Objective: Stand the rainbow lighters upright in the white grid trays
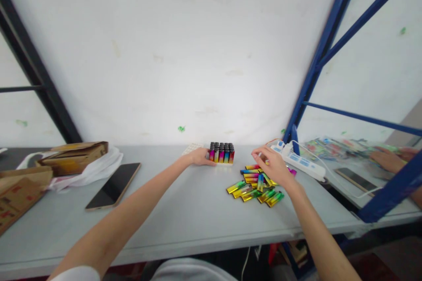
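An upright block of lighters (222, 153) with black tops and shiny multicoloured bodies stands near the wall, in a pale shallow tray (226, 164). My left hand (199, 156) grips the left end of this block, thumb along the front low down. Right of it lies a loose pile of shiny lighters (253, 184) in yellow, green, blue and pink. Over the far right part of the pile is my right hand (272, 164), fingers bent but apart, with no lighter visible in it. A white piece with a grid pattern (192, 148) lies behind my left wrist.
A white power strip (300, 162) with plugs and a cable lies right of the pile, beside a blue metal frame (306, 83). A large phone or tablet (114, 185) and cardboard boxes (74, 158) are at left. Another person's hand (387, 160) shows at far right.
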